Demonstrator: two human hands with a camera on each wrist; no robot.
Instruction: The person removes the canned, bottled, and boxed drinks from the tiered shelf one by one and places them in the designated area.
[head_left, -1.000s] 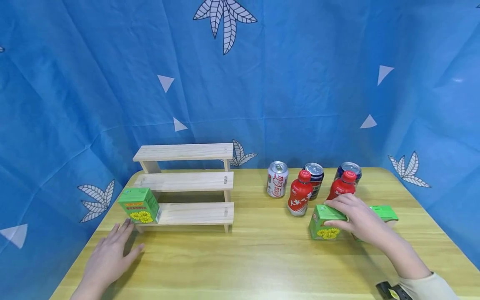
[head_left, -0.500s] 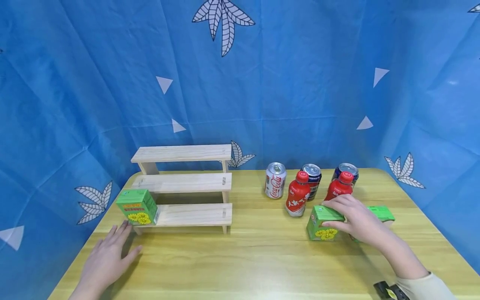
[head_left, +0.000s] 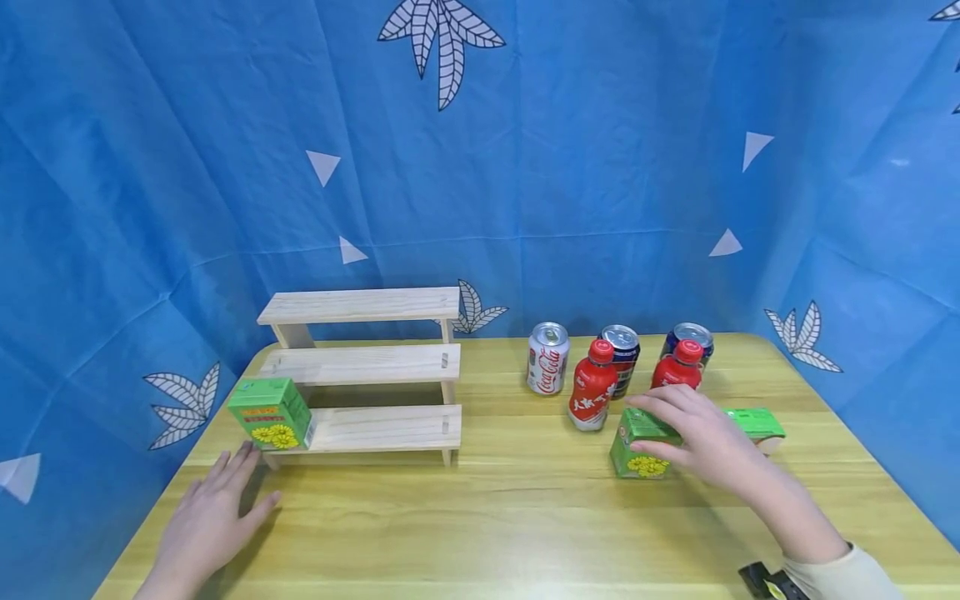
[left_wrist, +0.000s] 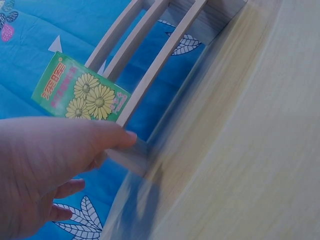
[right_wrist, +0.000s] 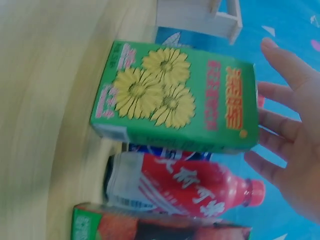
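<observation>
My right hand (head_left: pixel 693 437) is over a green drink carton (head_left: pixel 636 454) with yellow flowers, standing on the table. In the right wrist view, its fingers are at the carton's top and the thumb (right_wrist: pixel 285 62) stands off from it. A second green carton (head_left: pixel 757 422) is partly hidden behind this hand. My left hand (head_left: pixel 206 521) has its fingers spread by the front left foot of a wooden three-step shelf (head_left: pixel 390 429). Its fingertips are just below another flowered carton (head_left: pixel 270 412) on the lowest step's left end.
Two red bottles (head_left: pixel 592 392) stand behind the right-hand carton. Behind them are two dark blue cans (head_left: pixel 621 346), with a white Coca-Cola can (head_left: pixel 548 358) to their left. A blue patterned cloth (head_left: pixel 600 167) hangs along the table's back and sides.
My right hand has shifted slightly left over the carton, which stays in place. The left hand keeps its place. The whole view has drifted a little.
</observation>
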